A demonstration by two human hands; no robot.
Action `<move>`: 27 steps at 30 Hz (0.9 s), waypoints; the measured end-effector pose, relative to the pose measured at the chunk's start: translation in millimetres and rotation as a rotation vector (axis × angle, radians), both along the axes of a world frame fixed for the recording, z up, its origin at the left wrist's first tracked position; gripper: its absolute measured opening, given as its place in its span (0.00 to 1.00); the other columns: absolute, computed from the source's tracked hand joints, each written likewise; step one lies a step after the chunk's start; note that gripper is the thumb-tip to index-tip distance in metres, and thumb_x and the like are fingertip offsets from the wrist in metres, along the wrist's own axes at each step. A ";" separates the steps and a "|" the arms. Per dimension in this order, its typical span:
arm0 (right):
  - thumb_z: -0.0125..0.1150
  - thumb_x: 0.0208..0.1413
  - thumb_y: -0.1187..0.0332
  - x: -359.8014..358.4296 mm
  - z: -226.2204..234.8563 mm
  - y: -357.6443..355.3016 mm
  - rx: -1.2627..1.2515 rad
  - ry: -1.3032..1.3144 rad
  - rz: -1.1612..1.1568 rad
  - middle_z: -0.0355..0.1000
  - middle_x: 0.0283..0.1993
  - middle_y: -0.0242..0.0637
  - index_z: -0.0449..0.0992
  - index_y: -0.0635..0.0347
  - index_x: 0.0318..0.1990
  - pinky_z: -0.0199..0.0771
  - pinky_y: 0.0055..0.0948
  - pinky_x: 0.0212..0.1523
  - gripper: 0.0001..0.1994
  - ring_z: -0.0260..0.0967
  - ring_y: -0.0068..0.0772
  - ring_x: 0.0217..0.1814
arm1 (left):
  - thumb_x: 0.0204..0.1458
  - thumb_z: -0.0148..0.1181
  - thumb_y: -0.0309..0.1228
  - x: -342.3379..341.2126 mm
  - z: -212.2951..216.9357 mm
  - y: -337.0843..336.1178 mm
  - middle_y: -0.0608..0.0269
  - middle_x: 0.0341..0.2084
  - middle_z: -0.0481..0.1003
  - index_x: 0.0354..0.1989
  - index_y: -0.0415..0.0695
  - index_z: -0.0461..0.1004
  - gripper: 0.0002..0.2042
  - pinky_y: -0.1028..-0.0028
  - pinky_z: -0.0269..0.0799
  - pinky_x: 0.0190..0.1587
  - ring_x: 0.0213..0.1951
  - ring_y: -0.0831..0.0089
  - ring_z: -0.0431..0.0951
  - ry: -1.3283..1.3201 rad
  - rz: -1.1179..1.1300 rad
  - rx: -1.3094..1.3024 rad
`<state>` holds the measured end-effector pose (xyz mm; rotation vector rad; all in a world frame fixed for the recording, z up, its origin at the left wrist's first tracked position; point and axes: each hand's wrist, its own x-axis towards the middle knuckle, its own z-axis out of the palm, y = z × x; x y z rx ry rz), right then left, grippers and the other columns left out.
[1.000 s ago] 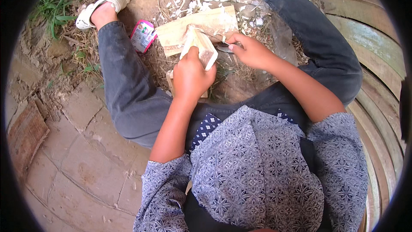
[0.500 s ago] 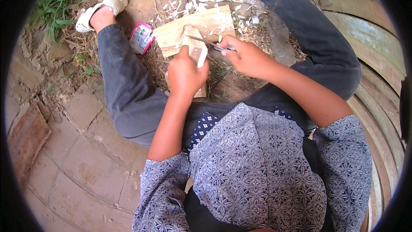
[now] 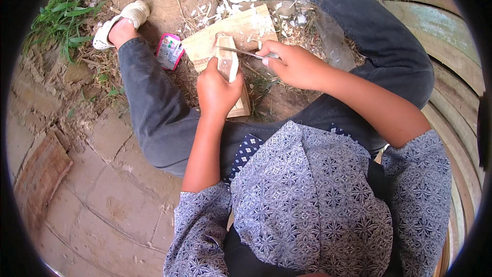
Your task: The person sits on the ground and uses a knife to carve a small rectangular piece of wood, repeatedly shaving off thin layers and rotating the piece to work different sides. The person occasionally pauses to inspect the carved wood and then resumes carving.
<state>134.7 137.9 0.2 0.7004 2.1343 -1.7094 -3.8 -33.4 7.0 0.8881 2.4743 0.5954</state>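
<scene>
The knife [image 3: 238, 50] crosses the wood piece [image 3: 225, 62] at the near side of the board [image 3: 241, 24] — packet [image 3: 168, 52] just left, grass [image 3: 64, 15] farther left, planks [image 3: 428, 18] well to the right.

The left hand [image 3: 220, 90] is curled closed; near its right side, the right hand [image 3: 291, 65] pinches, right forearm [image 3: 359, 96] slanting.
</scene>
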 end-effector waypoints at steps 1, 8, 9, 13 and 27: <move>0.54 0.67 0.64 3.1 3.4 -0.8 -0.006 -0.002 -0.004 0.78 0.39 0.47 0.71 0.56 0.54 0.74 0.41 0.42 0.12 0.78 0.45 0.39 | 0.48 0.69 0.32 -0.6 0.5 0.7 0.40 0.27 0.80 0.36 0.34 0.77 0.14 0.60 0.78 0.37 0.34 0.47 0.84 -0.008 -0.004 0.007; 0.55 0.66 0.66 -15.2 -28.3 -10.1 0.086 0.043 -0.015 0.78 0.41 0.50 0.70 0.57 0.53 0.74 0.44 0.43 0.12 0.78 0.53 0.43 | 0.48 0.69 0.32 0.6 -5.6 2.3 0.38 0.27 0.80 0.36 0.33 0.76 0.14 0.58 0.78 0.36 0.33 0.45 0.83 0.030 0.013 0.021; 0.55 0.66 0.66 -19.1 -40.2 -12.4 0.099 0.037 -0.031 0.78 0.41 0.50 0.70 0.57 0.53 0.75 0.44 0.44 0.12 0.78 0.53 0.44 | 0.46 0.69 0.33 2.5 -5.5 1.0 0.38 0.26 0.79 0.35 0.33 0.75 0.15 0.56 0.78 0.36 0.33 0.43 0.82 0.052 -0.037 -0.006; 0.54 0.67 0.63 -32.5 -95.7 -7.5 0.169 -0.021 -0.061 0.78 0.39 0.48 0.72 0.55 0.53 0.75 0.43 0.43 0.12 0.78 0.51 0.42 | 0.44 0.70 0.33 7.6 -6.5 5.9 0.37 0.26 0.79 0.35 0.34 0.74 0.16 0.53 0.78 0.36 0.32 0.40 0.81 0.088 -0.097 0.009; 0.53 0.68 0.63 -19.8 -9.7 -4.0 0.087 0.031 0.043 0.77 0.39 0.52 0.70 0.55 0.52 0.74 0.44 0.44 0.11 0.77 0.53 0.42 | 0.46 0.70 0.33 -4.3 -2.4 0.3 0.37 0.27 0.79 0.35 0.34 0.76 0.15 0.55 0.78 0.36 0.34 0.42 0.82 -0.003 -0.004 0.068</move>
